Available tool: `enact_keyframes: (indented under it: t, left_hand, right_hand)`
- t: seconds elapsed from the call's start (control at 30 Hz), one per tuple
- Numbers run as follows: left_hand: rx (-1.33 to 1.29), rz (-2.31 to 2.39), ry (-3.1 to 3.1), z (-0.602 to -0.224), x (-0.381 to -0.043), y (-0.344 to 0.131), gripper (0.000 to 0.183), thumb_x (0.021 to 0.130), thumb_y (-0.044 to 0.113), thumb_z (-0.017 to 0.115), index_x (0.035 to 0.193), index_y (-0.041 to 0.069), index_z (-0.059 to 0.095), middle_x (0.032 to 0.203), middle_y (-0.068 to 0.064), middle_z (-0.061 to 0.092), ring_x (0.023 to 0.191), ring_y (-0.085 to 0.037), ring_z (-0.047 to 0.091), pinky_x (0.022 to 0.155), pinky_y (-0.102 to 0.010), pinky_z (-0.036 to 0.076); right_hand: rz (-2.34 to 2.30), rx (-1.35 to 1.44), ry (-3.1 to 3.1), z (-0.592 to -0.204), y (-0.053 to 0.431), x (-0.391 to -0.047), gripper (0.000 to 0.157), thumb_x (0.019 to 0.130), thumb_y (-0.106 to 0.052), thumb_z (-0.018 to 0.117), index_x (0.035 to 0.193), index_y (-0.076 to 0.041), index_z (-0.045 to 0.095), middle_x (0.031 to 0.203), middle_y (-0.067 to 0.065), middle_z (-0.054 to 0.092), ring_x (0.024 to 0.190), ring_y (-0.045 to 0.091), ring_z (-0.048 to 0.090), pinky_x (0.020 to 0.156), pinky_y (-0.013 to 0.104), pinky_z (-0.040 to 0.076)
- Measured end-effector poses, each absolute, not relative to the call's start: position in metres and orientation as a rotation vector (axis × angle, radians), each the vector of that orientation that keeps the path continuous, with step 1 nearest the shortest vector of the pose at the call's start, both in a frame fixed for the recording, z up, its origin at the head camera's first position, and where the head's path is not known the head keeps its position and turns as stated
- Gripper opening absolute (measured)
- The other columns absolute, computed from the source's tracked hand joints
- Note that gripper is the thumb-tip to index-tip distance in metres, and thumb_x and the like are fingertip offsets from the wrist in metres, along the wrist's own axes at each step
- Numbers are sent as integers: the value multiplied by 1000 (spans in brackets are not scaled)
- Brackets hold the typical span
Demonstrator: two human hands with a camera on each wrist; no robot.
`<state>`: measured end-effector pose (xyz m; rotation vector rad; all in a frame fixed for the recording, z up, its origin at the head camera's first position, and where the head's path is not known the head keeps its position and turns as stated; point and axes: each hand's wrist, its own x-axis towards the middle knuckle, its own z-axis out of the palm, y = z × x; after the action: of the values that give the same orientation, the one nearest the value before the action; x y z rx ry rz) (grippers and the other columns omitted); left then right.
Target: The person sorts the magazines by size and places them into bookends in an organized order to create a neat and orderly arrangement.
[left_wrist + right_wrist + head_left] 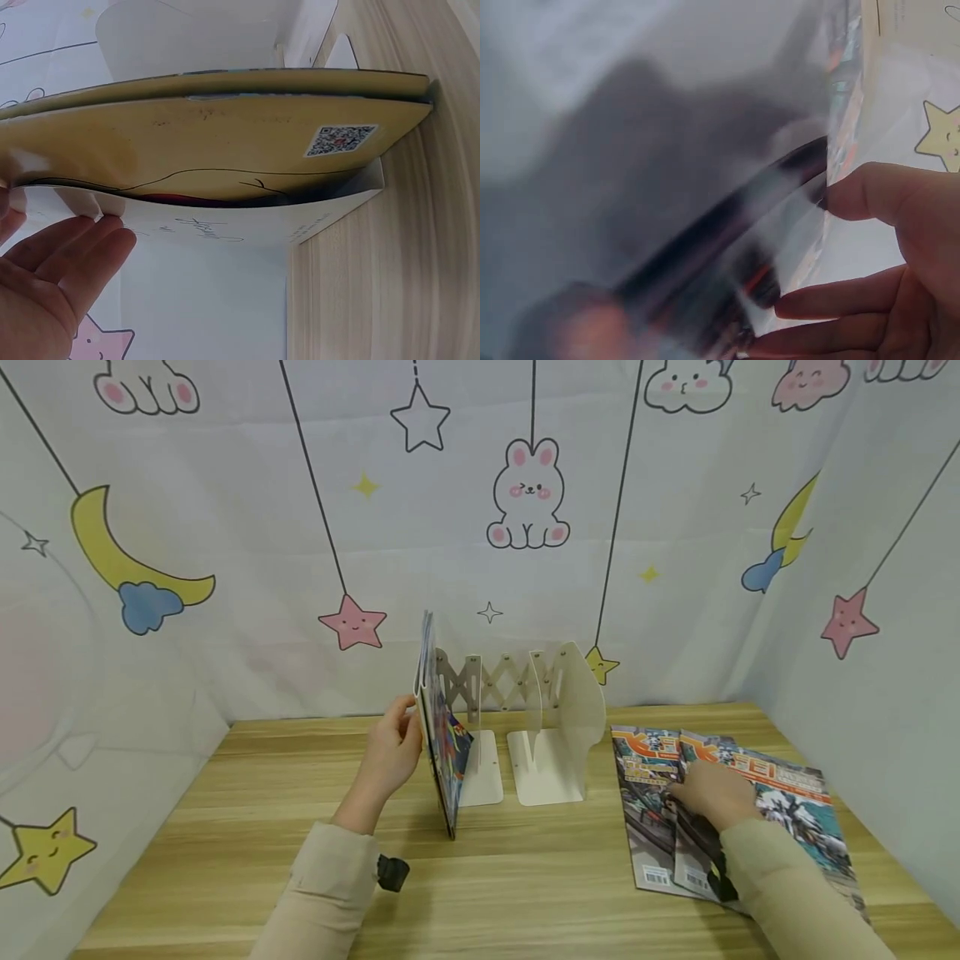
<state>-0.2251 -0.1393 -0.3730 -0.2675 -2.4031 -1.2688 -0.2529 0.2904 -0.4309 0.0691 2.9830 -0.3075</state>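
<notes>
Several thin books point(435, 718) stand upright against the left end of a white expandable bookend rack point(555, 735). My left hand point(390, 747) rests on their outer side; in the left wrist view its fingers point(97, 259) press the loose white cover point(217, 217), beside the yellow back of a book point(225, 139). At the right of the table, my right hand point(716, 793) pinches the left edge of the upper magazine point(802, 810), which overlaps another magazine point(641, 810). In the right wrist view my thumb point(862, 195) and fingers meet at the glossy edge, with the cover blurred.
The rack has upright dividers joined by a folding lattice point(498, 681), and its flat base plates point(547, 781) lie on the wooden table point(525, 893). A white patterned curtain point(450, 552) hangs behind and along both sides.
</notes>
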Motion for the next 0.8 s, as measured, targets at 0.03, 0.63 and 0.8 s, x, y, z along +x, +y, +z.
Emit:
enact_keyframes:
  t: [0.03, 0.63, 0.8]
  left_hand:
    - [-272, -1260, -2403, -373, -225, -139, 24, 101, 14, 42, 121, 7, 52, 68, -8, 59, 58, -12, 48, 50, -23, 41]
    - [-289, -1207, -2485, -370, -227, -142, 26, 102, 17, 38, 125, 8, 46, 68, -7, 58, 52, -12, 45, 49, -26, 38]
    - [-303, -1234, -2514, -365, -227, -142, 34, 102, 16, 38, 136, 10, 42, 69, -8, 59, 51, -11, 46, 46, -25, 39]
  right_hand:
    - [-291, 62, 2979, -430, 290, -254, 42, 90, -35, 59, 55, -15, 49, 51, -2, 42, 46, 14, 42, 42, 28, 33]
    - [-252, 76, 2911, -407, 288, -266, 16, 85, -6, 53, 87, 4, 65, 102, 30, 61, 62, 25, 51, 50, 34, 40]
    - [-230, 18, 2906, -408, 290, -263, 15, 83, -2, 53, 74, 1, 65, 104, 32, 61, 56, 20, 46, 48, 30, 37]
